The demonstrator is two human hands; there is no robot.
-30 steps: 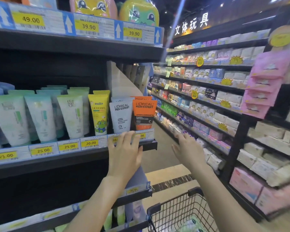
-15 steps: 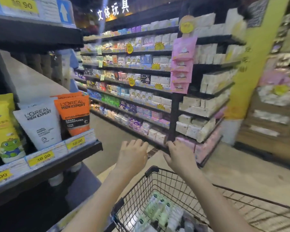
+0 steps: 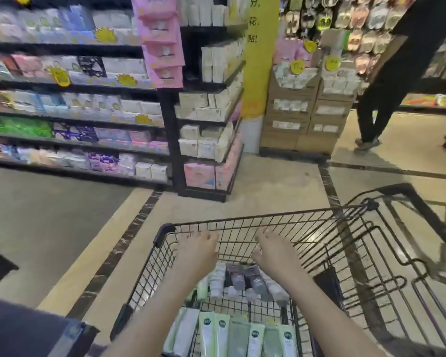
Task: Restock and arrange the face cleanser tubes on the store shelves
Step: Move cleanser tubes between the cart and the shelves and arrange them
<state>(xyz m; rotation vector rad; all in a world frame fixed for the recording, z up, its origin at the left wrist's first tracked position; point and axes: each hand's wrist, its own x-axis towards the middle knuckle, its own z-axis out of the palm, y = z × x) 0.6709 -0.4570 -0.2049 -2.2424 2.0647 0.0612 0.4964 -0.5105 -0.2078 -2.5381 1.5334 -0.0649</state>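
Both of your hands reach forward over the black wire shopping cart (image 3: pixel 281 220), palms down. Your left hand (image 3: pixel 197 249) hangs at about 11 o'clock above the load, fingers loosely spread, its grip released and holding nothing. Your right hand (image 3: pixel 274 249) sits at about 1 o'clock, likewise released, fingers relaxed near the cart's far wire wall; whether the fingertips touch the wire cannot be told.

The stock lies in the cart. A row of pale green and white face cleanser tubes (image 3: pixel 232 336) lies flat at 6 o'clock, nearest you, caps pointing away. Further in, just under your wrists, a smaller cluster of grey and white tubes (image 3: pixel 242 279) lies mixed and partly hidden by your forearms.

Beyond the cart, black shelving with boxed goods (image 3: pixel 206 104) stands at 12 o'clock across the tan tiled floor (image 3: pixel 268 186). A person in dark clothing (image 3: pixel 386 81) stands at 2 o'clock, well apart.

Judgement: the step in hand is fetching fresh stock from the cart. The next move calls for lowering one hand, closing it round a single tube or a matched handful, and lifting clear of the wire walls without dragging neighbours.
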